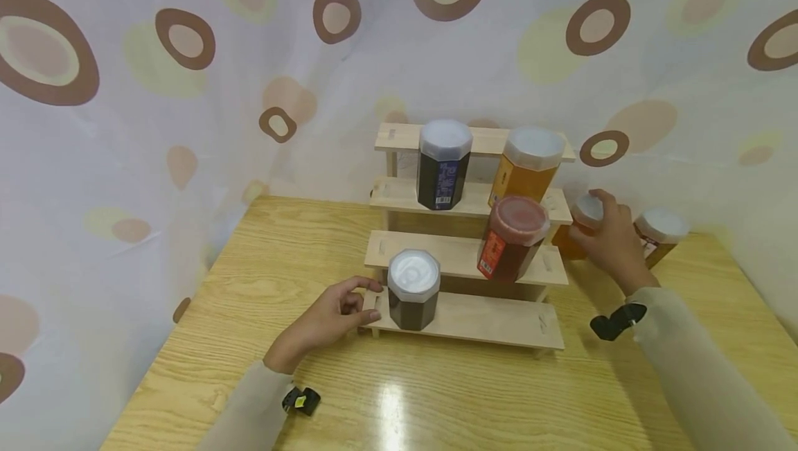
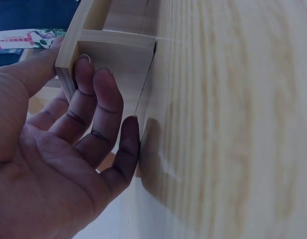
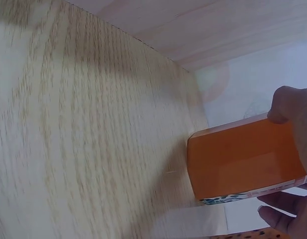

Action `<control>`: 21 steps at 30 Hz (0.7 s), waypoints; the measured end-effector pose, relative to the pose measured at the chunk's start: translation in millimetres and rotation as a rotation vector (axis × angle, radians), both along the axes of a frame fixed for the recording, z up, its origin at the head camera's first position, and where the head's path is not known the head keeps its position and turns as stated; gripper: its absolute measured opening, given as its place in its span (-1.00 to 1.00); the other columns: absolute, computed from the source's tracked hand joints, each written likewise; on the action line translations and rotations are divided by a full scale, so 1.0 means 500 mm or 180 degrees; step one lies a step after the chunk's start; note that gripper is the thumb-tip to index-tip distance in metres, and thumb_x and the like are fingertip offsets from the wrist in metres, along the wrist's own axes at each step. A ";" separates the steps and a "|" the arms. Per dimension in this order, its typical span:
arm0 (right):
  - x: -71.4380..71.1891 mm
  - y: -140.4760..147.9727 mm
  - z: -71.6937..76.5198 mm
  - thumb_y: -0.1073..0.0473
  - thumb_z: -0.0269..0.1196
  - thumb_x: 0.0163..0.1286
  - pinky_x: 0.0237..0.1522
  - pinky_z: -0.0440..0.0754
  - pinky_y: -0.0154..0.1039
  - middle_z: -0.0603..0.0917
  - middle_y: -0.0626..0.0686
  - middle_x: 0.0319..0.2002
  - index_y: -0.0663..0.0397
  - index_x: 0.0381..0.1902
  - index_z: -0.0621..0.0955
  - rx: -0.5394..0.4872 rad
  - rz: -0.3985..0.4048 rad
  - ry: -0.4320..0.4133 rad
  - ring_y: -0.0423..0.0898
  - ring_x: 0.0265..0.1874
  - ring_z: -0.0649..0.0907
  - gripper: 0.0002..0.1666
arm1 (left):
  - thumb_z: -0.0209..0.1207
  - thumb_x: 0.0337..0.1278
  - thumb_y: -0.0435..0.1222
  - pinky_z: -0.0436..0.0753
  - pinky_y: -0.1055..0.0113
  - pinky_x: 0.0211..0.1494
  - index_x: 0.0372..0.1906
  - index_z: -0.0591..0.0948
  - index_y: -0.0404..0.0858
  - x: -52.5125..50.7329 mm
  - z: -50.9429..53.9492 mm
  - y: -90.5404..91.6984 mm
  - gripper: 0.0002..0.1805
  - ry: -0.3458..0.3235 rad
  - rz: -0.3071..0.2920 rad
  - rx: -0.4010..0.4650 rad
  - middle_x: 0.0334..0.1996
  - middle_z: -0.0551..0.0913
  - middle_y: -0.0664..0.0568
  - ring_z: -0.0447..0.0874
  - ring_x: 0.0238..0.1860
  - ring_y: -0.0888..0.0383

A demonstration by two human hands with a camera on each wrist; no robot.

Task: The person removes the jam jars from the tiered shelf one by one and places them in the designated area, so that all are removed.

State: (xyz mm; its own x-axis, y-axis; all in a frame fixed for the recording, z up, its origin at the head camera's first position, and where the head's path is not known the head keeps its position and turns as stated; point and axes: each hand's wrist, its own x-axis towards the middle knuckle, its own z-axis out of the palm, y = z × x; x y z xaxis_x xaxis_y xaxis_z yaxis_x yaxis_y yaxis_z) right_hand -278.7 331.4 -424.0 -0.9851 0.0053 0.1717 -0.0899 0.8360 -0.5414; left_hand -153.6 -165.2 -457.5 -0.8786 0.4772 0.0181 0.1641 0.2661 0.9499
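Observation:
At the left end of the lowest step, my left hand (image 1: 329, 314) pinches the board of a four-tier wooden rack (image 1: 489, 317). In the left wrist view its thumb lies over the board, with fingertips (image 2: 84, 69) against the underside. My right hand (image 1: 616, 242) grips an orange jar (image 3: 243, 162) with a pale lid near its top, right of the rack; the jar's base appears to rest on the table. On the rack are a dark jar with a white lid (image 1: 414, 292), a red-lidded jar (image 1: 513, 237), a black jar (image 1: 444, 167) and an amber jar (image 1: 526, 167).
Another jar with a white lid (image 1: 661, 233) stands just right of my right hand. The wood-grain table (image 1: 299, 243) backs onto a patterned cloth (image 1: 349, 84), which also hangs along the left side.

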 end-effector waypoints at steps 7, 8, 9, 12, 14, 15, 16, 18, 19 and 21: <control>-0.003 0.016 0.015 0.11 0.32 0.48 0.14 0.33 0.55 0.25 0.68 0.25 0.42 0.53 0.10 -0.0031 0.0323 0.0115 0.56 0.17 0.33 -0.08 | 0.30 0.38 -0.40 0.36 0.43 -0.46 0.27 0.53 -0.31 -0.001 -0.001 0.001 -0.58 0.0037 -0.0020 -0.0004 -0.59 0.42 0.08 0.28 -0.59 0.25; -0.001 0.017 0.018 0.10 0.30 0.50 0.14 0.33 0.56 0.25 0.68 0.26 0.45 0.51 0.13 -0.0035 0.0356 0.0138 0.57 0.18 0.34 -0.10 | 0.30 0.38 -0.40 0.36 0.43 -0.47 0.27 0.53 -0.31 -0.001 -0.002 0.001 -0.58 0.0030 -0.0018 0.0000 -0.59 0.42 0.08 0.28 -0.59 0.26; 0.000 0.019 0.022 0.06 0.29 0.52 0.15 0.33 0.56 0.25 0.68 0.28 0.47 0.50 0.14 -0.0044 0.0365 0.0137 0.57 0.19 0.33 -0.12 | 0.30 0.38 -0.40 0.36 0.43 -0.47 0.27 0.53 -0.31 -0.001 -0.003 0.000 -0.58 0.0030 -0.0020 0.0003 -0.59 0.42 0.08 0.28 -0.59 0.26; 0.008 0.020 0.038 -0.03 0.24 0.55 0.15 0.32 0.55 0.22 0.67 0.31 0.49 0.48 0.19 -0.0084 0.0360 0.0144 0.57 0.22 0.30 -0.12 | 0.31 0.38 -0.39 0.36 0.43 -0.47 0.27 0.53 -0.32 -0.001 -0.005 0.000 -0.57 0.0011 -0.0014 0.0003 -0.59 0.42 0.08 0.29 -0.59 0.25; 0.014 0.016 0.054 -0.05 0.22 0.57 0.15 0.32 0.55 0.22 0.64 0.33 0.48 0.47 0.22 -0.0071 0.0369 0.0177 0.57 0.24 0.29 -0.15 | 0.31 0.38 -0.39 0.35 0.43 -0.48 0.27 0.53 -0.31 -0.002 -0.006 -0.001 -0.58 -0.0008 0.0001 -0.0003 -0.59 0.42 0.08 0.28 -0.59 0.25; 0.017 0.014 0.063 -0.03 0.21 0.57 0.15 0.32 0.54 0.21 0.63 0.34 0.47 0.47 0.24 -0.0074 0.0391 0.0212 0.57 0.23 0.30 -0.18 | 0.31 0.38 -0.39 0.35 0.42 -0.48 0.27 0.53 -0.30 -0.002 -0.006 -0.001 -0.58 -0.0016 0.0010 -0.0006 -0.59 0.41 0.08 0.28 -0.59 0.25; 0.019 0.012 0.073 0.00 0.20 0.58 0.15 0.33 0.53 0.22 0.62 0.34 0.47 0.46 0.25 -0.0064 0.0416 0.0253 0.57 0.22 0.31 -0.21 | 0.30 0.38 -0.38 0.35 0.42 -0.48 0.27 0.53 -0.30 -0.002 -0.007 -0.001 -0.58 -0.0023 0.0018 -0.0014 -0.59 0.41 0.08 0.28 -0.59 0.25; 0.025 0.008 0.092 0.06 0.19 0.59 0.13 0.35 0.52 0.22 0.60 0.35 0.45 0.45 0.27 -0.0037 0.0455 0.0346 0.57 0.20 0.34 -0.28 | 0.30 0.39 -0.37 0.35 0.42 -0.49 0.27 0.53 -0.29 -0.002 -0.006 -0.001 -0.58 -0.0030 0.0030 -0.0022 -0.59 0.41 0.08 0.28 -0.59 0.25; 0.027 0.006 0.101 0.09 0.19 0.58 0.13 0.36 0.51 0.23 0.59 0.36 0.45 0.45 0.29 -0.0040 0.0466 0.0408 0.57 0.19 0.36 -0.30 | 0.30 0.39 -0.37 0.35 0.42 -0.49 0.27 0.53 -0.29 -0.002 -0.006 0.000 -0.58 -0.0030 0.0030 -0.0021 -0.59 0.41 0.08 0.28 -0.59 0.25; 0.034 0.002 0.118 0.12 0.20 0.57 0.09 0.40 0.49 0.24 0.57 0.37 0.43 0.45 0.30 -0.0070 0.0474 0.0491 0.56 0.19 0.38 -0.32 | 0.30 0.39 -0.37 0.35 0.43 -0.49 0.28 0.53 -0.29 -0.002 -0.005 0.000 -0.58 -0.0020 0.0022 -0.0018 -0.59 0.42 0.08 0.28 -0.59 0.25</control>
